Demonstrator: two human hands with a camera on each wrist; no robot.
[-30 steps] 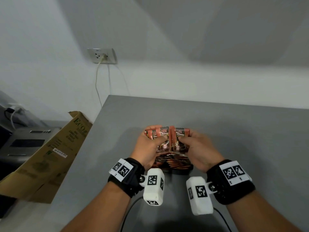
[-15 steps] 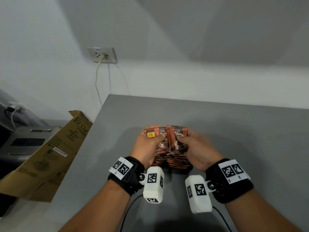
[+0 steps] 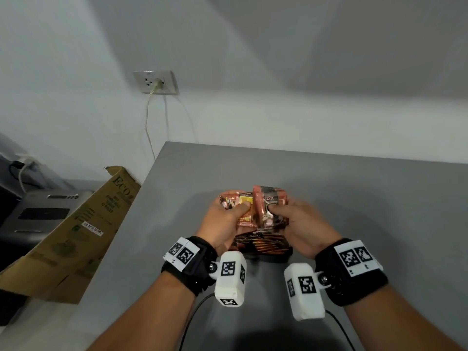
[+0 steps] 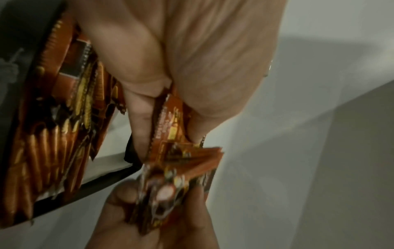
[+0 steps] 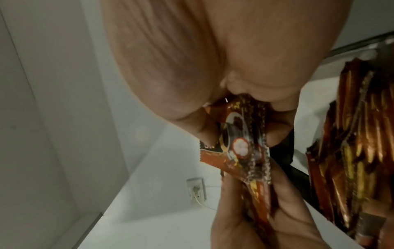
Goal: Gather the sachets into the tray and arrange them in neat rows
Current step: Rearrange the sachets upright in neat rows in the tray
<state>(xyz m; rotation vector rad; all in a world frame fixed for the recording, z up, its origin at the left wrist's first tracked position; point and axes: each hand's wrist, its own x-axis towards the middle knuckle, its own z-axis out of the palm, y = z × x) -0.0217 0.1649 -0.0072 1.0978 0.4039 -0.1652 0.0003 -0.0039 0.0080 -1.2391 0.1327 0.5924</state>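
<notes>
Both hands hold up stacks of orange-brown sachets above a dark tray (image 3: 273, 258) on the grey table. My left hand (image 3: 228, 219) grips one stack of sachets (image 3: 240, 206), thumb pressed on its front. My right hand (image 3: 296, 224) grips a second stack (image 3: 269, 198) right beside it, thumb on its face. Below the hands, more sachets (image 3: 263, 245) stand packed in the tray. In the left wrist view the held stack (image 4: 170, 134) fans out beyond the tray's rim (image 4: 102, 178). The right wrist view shows its stack (image 5: 241, 146) pinched between thumb and fingers, with tray sachets (image 5: 351, 138) to the right.
The grey table (image 3: 354, 198) ends at its left edge, where a cardboard box (image 3: 76, 236) leans. A grey device (image 3: 38, 214) sits further left. A wall socket (image 3: 155, 82) with a cable hangs on the white wall behind.
Both stacks have risen slightly and tilted. The left stack now shows a yellow patch under my thumb, and the two stacks have shifted apart at the top.
</notes>
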